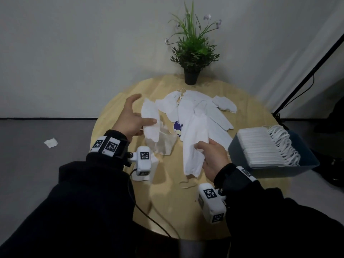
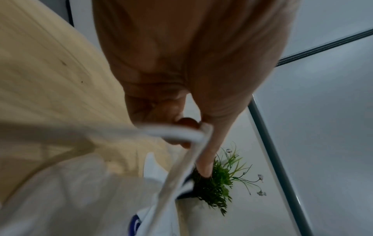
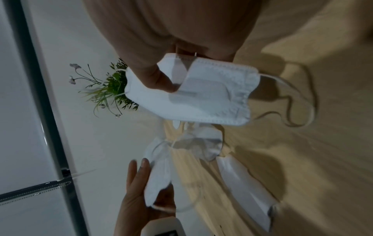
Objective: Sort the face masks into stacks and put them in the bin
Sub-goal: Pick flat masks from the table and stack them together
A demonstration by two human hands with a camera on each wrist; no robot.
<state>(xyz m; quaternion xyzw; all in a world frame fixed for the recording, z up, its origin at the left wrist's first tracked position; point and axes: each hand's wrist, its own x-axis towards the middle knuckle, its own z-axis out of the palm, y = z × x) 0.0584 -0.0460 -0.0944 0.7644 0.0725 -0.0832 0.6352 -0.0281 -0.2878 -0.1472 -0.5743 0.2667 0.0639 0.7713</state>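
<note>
Pinching a folded white face mask (image 1: 193, 144) between thumb and fingers, the right hand (image 1: 214, 157) holds it just above the round wooden table (image 1: 173, 202), its ear loops (image 3: 298, 102) trailing loose toward the tabletop. The left hand (image 1: 130, 120) holds a second folded mask (image 1: 150, 118) with thumb and curled lower fingers, while its index finger stretches out free; in the left wrist view an ear loop (image 2: 181, 132) crosses the fingers. Between and beyond the two hands a loose pile of white masks (image 1: 197, 107) lies spread across the table, partly covering a blue-printed wrapper (image 1: 178, 127). At the table's right edge sits a blue bin (image 1: 305, 162) with a neat row of masks (image 1: 260, 146) stacked on edge inside. A potted plant (image 1: 191, 53) stands at the far side, against the wall.
</note>
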